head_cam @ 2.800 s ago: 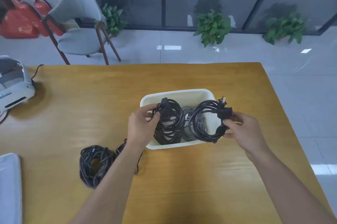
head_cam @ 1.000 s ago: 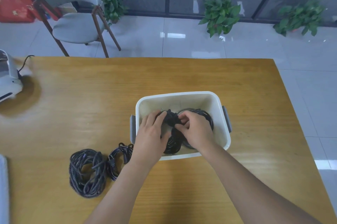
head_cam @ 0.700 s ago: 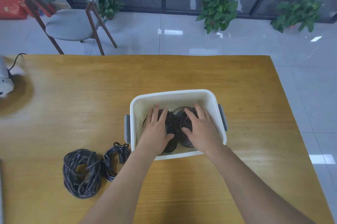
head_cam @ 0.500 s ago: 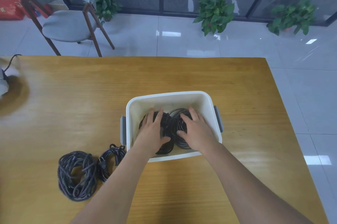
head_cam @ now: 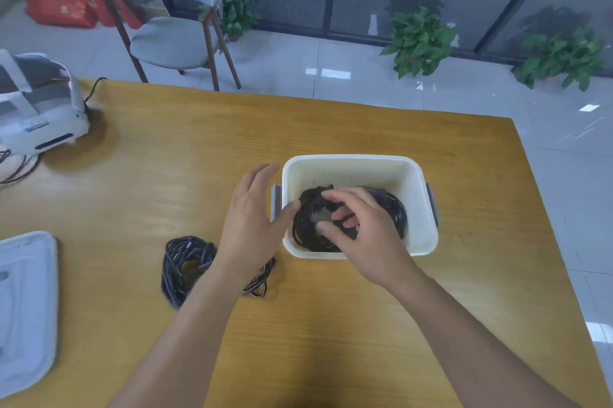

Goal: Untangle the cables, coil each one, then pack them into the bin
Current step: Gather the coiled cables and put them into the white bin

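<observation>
A white bin (head_cam: 414,235) with grey side handles stands on the wooden surface (head_cam: 166,158), right of centre. Black coiled cables (head_cam: 394,208) lie inside it on the bottom, partly hidden by the right hand (head_cam: 361,235), which is above the near half of the bin with its fingers (head_cam: 341,200) loosely bent and spread over the coils; the frame is blurred there and I cannot tell whether they touch or pinch a cable. The left hand (head_cam: 255,218) is outside the bin, just beside its left wall, fingers straight and relaxed and holding nothing, the thumb reaching toward the bin's left rim. On the surface to the left of the bin, near the left wrist, lies a dark braided cable coil (head_cam: 182,265), and just beside it to the right a smaller cable bundle (head_cam: 260,281) shows partly from under the forearm. At the far left edge a white and grey device (head_cam: 36,108) sits with a cord trailing from it, and a pale blue tray-like thing (head_cam: 23,308) lies at the near left. Beyond the surface stand a grey chair (head_cam: 172,19) and potted plants (head_cam: 421,39) on the tiled floor.
</observation>
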Demonstrator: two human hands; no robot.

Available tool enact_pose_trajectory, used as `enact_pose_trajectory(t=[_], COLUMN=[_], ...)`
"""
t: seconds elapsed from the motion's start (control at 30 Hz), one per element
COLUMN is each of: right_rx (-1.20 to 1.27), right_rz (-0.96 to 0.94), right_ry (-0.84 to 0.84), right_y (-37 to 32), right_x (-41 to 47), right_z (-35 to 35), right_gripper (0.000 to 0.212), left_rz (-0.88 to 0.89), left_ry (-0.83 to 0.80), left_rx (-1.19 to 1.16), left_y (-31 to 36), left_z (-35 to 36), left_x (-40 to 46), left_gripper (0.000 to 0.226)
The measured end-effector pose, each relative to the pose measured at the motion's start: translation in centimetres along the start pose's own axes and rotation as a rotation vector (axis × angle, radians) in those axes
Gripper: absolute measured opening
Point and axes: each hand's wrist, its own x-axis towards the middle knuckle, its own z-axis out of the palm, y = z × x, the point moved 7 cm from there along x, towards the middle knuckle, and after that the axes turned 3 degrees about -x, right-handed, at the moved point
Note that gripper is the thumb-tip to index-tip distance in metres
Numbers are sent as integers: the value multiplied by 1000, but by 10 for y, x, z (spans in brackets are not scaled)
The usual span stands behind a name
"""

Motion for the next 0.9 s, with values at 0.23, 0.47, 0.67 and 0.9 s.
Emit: enact_pose_trajectory(t=[0.23,0.47,0.67,0.9], right_rx=[65,43,172,264], right_rz=[75,493,646,705], right_ry=[-341,-295,-226,-186], right_y=[-17,48,67,71], right_x=[-47,-44,-34,-29], right_z=[107,177,206,212], right_gripper=[24,60,72,70], left_rz=[-251,-537,-612,-637], left_ry=[112,82,40,85], left_rx=[56,74,29,-52], left_y=[-104,-210,-243,-248], left_z=[-74,-89,-73,-72], left_x=[-50,-99,-114,-110], left_gripper=[60,64,62,57])
